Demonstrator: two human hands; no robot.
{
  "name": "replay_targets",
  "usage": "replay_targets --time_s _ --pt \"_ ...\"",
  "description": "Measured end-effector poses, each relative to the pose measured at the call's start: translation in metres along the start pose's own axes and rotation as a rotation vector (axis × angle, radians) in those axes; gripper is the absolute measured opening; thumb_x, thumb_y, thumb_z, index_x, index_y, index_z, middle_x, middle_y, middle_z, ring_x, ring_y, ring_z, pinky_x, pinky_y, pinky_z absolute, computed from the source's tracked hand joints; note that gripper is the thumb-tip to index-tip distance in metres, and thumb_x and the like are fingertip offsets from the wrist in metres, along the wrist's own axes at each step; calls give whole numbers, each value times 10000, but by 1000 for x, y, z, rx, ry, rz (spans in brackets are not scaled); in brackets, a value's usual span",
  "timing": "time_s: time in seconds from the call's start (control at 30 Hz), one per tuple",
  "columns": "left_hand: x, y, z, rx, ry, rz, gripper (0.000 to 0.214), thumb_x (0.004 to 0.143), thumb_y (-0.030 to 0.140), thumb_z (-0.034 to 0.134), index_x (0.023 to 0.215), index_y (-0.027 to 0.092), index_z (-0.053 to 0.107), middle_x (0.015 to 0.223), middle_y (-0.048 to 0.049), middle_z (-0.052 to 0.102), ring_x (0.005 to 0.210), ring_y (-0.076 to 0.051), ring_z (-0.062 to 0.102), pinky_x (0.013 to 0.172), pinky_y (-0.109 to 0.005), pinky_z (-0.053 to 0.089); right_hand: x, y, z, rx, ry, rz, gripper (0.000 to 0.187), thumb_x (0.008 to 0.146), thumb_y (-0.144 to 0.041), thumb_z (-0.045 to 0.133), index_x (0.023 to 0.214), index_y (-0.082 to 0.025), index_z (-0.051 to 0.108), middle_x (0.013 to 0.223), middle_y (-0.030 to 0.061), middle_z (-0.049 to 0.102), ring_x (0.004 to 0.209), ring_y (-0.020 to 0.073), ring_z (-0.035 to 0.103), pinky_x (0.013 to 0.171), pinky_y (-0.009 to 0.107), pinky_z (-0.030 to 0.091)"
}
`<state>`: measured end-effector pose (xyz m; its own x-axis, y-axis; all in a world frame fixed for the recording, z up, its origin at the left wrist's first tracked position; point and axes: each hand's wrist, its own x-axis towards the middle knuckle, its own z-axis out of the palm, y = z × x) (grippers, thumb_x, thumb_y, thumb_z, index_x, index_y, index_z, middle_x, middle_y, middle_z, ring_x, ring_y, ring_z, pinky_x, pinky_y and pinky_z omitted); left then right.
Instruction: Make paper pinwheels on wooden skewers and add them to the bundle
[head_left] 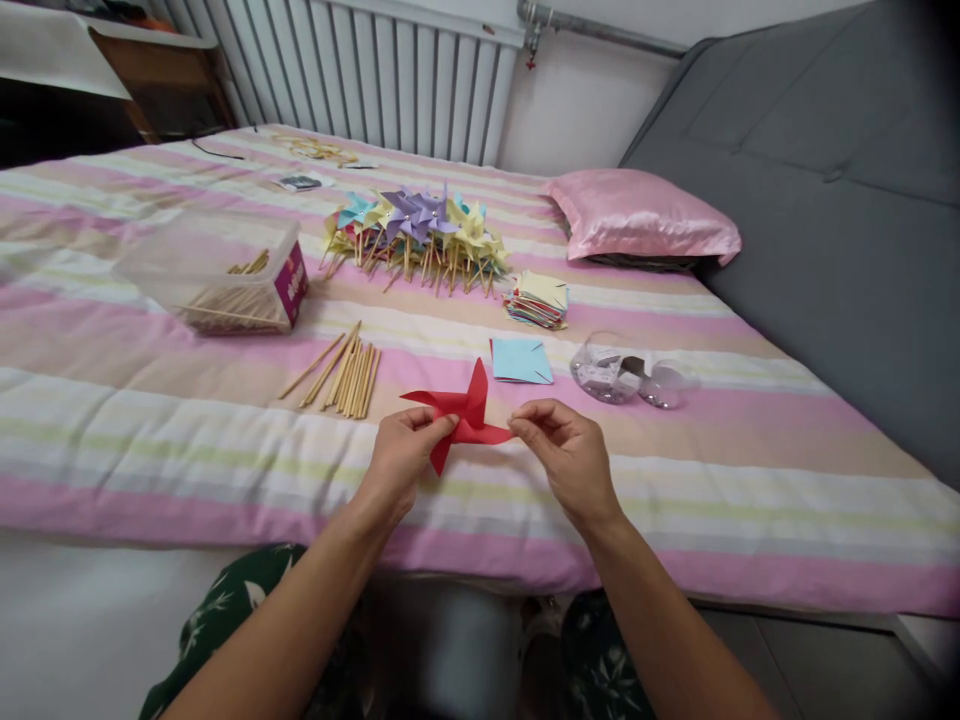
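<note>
A red paper pinwheel (471, 410), its blades folded toward the centre, is held just above the bed's front part. My left hand (405, 450) pinches it near the middle, thumb on top. At the tip of its right blade, the thumb and forefinger of my right hand (566, 455) are closed together; whether they grip the paper or a tiny pin cannot be made out. No stick shows on this pinwheel. Just beyond it lies a small stack of light blue paper squares (521, 361) with slit corners. Loose wooden sticks (346, 375) lie left of my left hand.
A clear plastic box (225, 290) of sticks stands at left. Behind are finished pinwheels (416, 225) in a heap and a stack of coloured squares (538, 300). Clear containers (607, 375) with small shiny pieces sit at right, before a pink pillow (645, 215) and grey headboard (810, 180).
</note>
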<state>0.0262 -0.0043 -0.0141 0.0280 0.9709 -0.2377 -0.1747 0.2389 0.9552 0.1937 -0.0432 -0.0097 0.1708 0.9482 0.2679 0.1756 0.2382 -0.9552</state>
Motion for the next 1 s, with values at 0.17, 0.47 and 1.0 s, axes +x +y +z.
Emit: replay_targets --time_s 0.17,0.47,1.0 --pt "-4 -4 7 -56 5 -8 237 547 279 748 532 137 559 489 39 525 471 -64 420 486 -200 289 -14 -13 16 -154 -10 -131 62 770 -298 669 757 -245 696 916 32 603 949 192 561 904 378 422" --pt "-14 1 12 -145 -122 -40 233 525 258 781 532 117 596 509 24 566 481 -53 444 493 -181 324 -19 -2 25 -259 73 -102 46 728 -319 710 752 -291 738 1128 45 522 1119 234 474 982 435 364" --pt "-15 5 4 -95 -253 70 264 594 286 773 497 131 581 477 43 531 462 -54 428 488 -189 344 -21 -1 28 -231 163 -105 73 728 -329 711 771 -278 743 916 38 630 983 202 557 859 349 437"
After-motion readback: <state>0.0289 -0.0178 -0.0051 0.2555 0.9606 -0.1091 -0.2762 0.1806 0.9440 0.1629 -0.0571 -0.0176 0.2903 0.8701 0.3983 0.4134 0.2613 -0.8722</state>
